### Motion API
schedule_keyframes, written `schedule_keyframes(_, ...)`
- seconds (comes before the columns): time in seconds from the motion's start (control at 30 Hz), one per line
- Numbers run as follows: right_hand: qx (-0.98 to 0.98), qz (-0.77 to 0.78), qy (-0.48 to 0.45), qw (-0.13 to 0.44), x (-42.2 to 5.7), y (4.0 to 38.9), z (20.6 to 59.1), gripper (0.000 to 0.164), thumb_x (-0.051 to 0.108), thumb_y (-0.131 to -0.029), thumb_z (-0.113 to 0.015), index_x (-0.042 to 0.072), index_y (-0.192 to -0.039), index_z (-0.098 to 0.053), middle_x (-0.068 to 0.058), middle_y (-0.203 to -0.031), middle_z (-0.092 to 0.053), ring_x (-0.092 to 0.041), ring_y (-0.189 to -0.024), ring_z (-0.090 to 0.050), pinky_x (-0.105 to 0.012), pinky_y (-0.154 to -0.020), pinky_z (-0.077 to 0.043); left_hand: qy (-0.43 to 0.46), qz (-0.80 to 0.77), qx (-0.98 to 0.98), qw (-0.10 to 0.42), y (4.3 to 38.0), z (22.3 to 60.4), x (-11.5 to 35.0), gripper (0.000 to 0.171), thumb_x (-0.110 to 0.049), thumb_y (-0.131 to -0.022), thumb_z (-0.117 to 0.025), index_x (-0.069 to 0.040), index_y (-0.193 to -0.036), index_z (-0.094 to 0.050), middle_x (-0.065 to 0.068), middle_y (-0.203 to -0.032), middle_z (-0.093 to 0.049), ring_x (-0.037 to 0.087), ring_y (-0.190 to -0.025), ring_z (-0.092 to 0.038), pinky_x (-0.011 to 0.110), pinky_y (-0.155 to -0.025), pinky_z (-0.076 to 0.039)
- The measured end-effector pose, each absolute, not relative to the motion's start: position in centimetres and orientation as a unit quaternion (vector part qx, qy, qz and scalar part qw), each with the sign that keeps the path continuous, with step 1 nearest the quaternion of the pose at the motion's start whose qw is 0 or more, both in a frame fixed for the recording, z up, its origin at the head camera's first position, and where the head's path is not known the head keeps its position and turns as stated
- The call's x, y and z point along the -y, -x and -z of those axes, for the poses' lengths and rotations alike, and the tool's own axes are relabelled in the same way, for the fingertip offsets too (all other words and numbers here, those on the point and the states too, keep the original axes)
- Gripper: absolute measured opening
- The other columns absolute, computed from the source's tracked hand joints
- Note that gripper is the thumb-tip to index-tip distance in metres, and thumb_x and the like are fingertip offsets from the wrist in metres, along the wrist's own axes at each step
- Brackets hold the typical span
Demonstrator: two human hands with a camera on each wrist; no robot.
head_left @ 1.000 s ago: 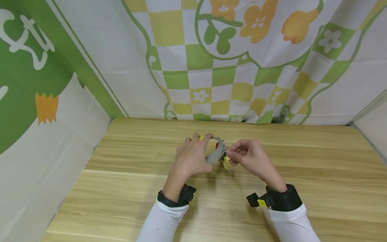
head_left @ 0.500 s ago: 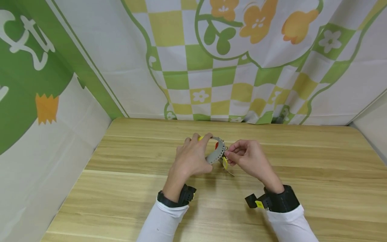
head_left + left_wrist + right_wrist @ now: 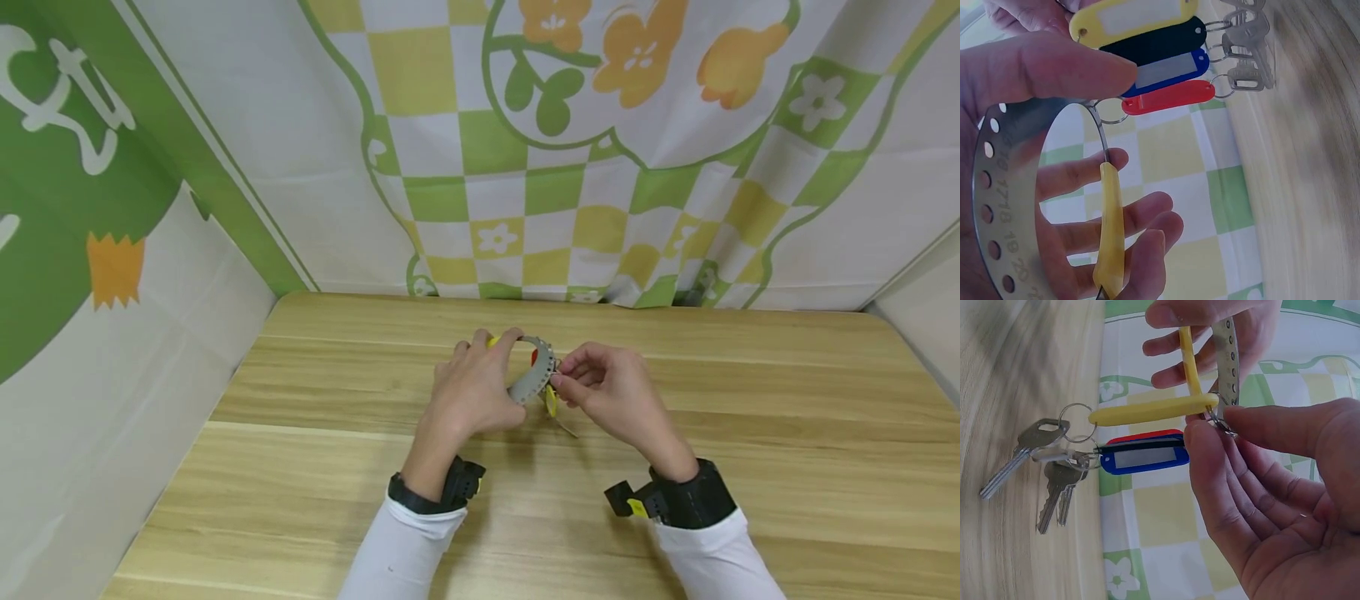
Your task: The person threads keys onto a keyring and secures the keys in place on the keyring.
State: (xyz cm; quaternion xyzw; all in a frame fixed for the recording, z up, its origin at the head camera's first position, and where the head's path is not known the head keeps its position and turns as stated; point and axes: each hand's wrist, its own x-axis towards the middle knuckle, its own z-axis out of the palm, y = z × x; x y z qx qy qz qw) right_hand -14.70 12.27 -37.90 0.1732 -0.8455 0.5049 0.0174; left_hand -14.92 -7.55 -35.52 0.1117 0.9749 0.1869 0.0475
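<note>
My left hand grips a grey metal key hoop with numbered holes along its band and a yellow handle. Right beside the hoop's edge, the thumb and index finger of my right hand pinch a small split ring on a yellow key tag. A red tag, a blue tag and a dark tag hang close by, the red one's ring at the hoop. Keys dangle from the tags' far ends.
Below both hands lies a wood-grain table. A green, yellow and white checked curtain hangs behind its far edge, and a white and green cloth wall stands at the left.
My right hand has shifted slightly left, bringing the yellow tag and its split ring closer to the hoop. The left hand keeps its grip with hardly any movement.
</note>
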Motion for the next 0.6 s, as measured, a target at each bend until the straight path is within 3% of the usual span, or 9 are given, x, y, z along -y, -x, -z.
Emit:
schedule_keyframes(0.23,0.849,-0.496,-0.180,0.036,-12.05,14.69,38.14,0.006,-0.001,-0.086,-0.077,0.001,-0.089,-0.072,-0.004,-0.077,-0.072,-0.013,-0.064,-0.069,-0.029,-0.057,-0.056,-0.105,-0.189,-0.976,0.039,15.03,35.56,7.70,0.096,-0.025,-0.065,-0.081,-0.023,-0.153,-0.044,0.016,-0.137,-0.053,0.035,-0.106,-0.055,0.048,-0.072,-0.046)
schedule_keyframes(0.6,0.873,-0.344,-0.287,0.192,-11.86,14.45,38.51,0.012,-0.006,-0.083,-0.078,0.002,-0.090,-0.076,-0.006,-0.083,-0.073,-0.011,-0.069,-0.069,-0.025,-0.061,-0.056,-0.112,-0.197,-0.973,0.040,14.91,35.59,7.67,0.094,-0.023,-0.065,-0.082,-0.022,-0.152,-0.046,0.015,-0.132,-0.055,0.031,-0.097,-0.054,0.043,-0.068,-0.043)
